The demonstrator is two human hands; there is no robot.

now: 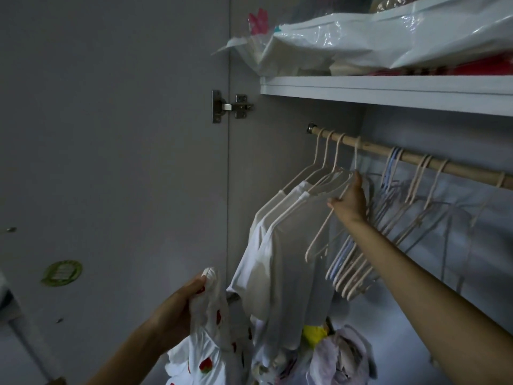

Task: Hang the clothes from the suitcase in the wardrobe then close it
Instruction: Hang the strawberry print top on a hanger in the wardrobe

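My left hand (177, 307) grips a white garment with red strawberry prints (206, 348) at the lower left, in front of the open wardrobe. My right hand (351, 200) reaches up and holds an empty cream hanger (323, 232) that hooks on the wooden rail (410, 158). Left of that hanger, three white shirts (277, 245) hang on cream hangers. Right of my hand hangs a bunch of several empty hangers (358, 262), tilted. The suitcase is out of view.
The wardrobe door (111, 162) stands open on the left, with a metal hinge (231, 107). A shelf (388, 93) above the rail carries plastic bags of clothes. Crumpled clothes and a yellow item (315, 333) lie on the wardrobe floor.
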